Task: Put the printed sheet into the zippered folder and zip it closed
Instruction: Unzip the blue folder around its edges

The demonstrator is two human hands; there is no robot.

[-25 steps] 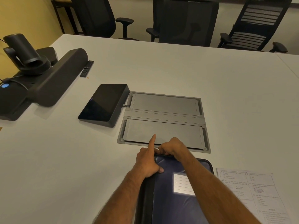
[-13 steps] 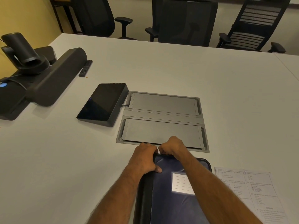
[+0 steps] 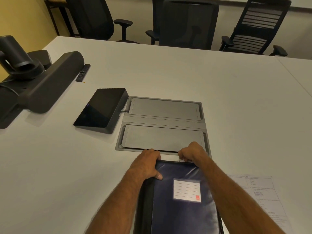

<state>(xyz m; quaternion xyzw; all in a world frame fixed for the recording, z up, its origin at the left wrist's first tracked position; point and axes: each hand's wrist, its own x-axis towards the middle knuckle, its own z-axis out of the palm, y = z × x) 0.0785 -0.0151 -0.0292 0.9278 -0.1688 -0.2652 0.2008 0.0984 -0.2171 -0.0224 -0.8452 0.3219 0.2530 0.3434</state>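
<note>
Lying flat, navy zippered folder

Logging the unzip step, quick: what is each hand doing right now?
Left hand: grips the far left corner of the zippered folder.
Right hand: fingers curled at the folder's far edge, apparently pinching the zipper pull.

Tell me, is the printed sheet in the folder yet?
Out. The printed sheet lies flat on the table, right of the folder.
</note>
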